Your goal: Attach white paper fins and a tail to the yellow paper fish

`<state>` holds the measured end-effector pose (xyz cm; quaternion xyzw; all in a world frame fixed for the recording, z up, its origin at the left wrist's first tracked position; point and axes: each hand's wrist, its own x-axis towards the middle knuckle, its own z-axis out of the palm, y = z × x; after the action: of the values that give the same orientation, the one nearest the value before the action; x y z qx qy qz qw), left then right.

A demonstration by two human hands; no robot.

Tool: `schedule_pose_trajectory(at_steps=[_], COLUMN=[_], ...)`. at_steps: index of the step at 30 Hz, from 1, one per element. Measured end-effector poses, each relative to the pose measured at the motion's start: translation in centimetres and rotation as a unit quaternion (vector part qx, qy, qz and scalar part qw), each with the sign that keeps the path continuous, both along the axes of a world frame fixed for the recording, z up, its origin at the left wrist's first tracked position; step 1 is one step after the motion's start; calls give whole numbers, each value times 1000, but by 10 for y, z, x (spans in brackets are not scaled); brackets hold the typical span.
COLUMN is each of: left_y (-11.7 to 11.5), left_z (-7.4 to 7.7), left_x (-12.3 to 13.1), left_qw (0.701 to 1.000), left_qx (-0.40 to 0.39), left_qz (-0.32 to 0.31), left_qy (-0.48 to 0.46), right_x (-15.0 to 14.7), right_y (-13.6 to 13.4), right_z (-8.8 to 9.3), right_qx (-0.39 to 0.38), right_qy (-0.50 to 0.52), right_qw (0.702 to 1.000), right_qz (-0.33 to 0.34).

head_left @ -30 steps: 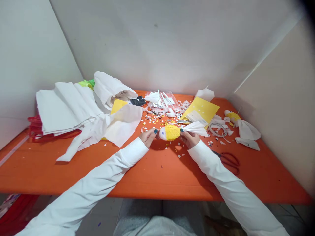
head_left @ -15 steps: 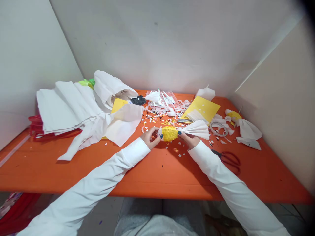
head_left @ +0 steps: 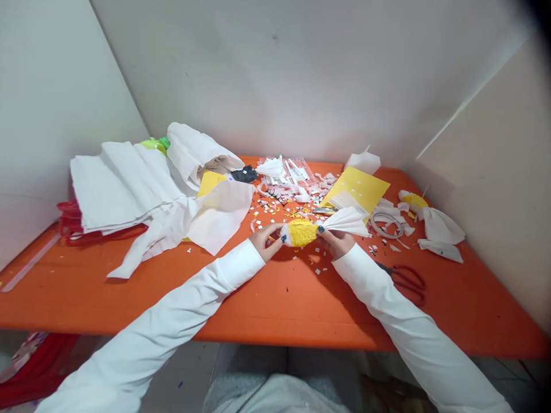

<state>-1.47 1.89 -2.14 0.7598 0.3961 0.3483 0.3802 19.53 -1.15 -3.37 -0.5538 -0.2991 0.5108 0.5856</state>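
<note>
A paper fish (head_left: 302, 232) with a yellow scaly body, a white head and a pleated white tail (head_left: 346, 222) is held just above the orange table (head_left: 258, 310). My left hand (head_left: 266, 240) closes on its white head end, thumb on the near side. At the tail's base, my right hand (head_left: 340, 241) pinches the fish between thumb and fingers. The tail fans out to the right beyond my right hand. Below and behind the fish lie scattered yellow and white paper scraps (head_left: 297, 212).
White paper sheets (head_left: 120, 186) pile up on the left beside a red bag (head_left: 69, 221). Behind sits a clear box of pens (head_left: 297, 172). Toward the right are yellow paper (head_left: 361, 186), a cutter (head_left: 325, 210), a tape ring (head_left: 386, 225), scissors (head_left: 407, 281) and another yellow-and-white paper piece (head_left: 439, 225).
The camera view has shifted slightly, so the table's contents appear a little farther right. The fish has turned slightly, showing more of its white head. Both hands keep their hold.
</note>
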Motion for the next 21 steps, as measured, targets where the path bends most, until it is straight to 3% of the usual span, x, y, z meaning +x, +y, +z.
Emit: schedule_pose_trajectory(at_steps=[3,13,16,21], left_y=[-1,5,13,26], left_z=[-2,-9,-13,-16], left_x=[0,0,-2,-10], left_qw=[999,997,995,990], left_qx=[-23,-45,-50,-38], left_qz=[-23,51,59,82], left_qy=[-24,-43,-69,-108], right_x=[5,3,5,9], right_y=[2,-6,-3,-2], right_z=[-4,-10,-8,-3], right_qx=[-4,27,36,-22], right_qy=[13,57,55,37], right_qw=[1000,997,992,972], right_qz=[-6,42,112,230])
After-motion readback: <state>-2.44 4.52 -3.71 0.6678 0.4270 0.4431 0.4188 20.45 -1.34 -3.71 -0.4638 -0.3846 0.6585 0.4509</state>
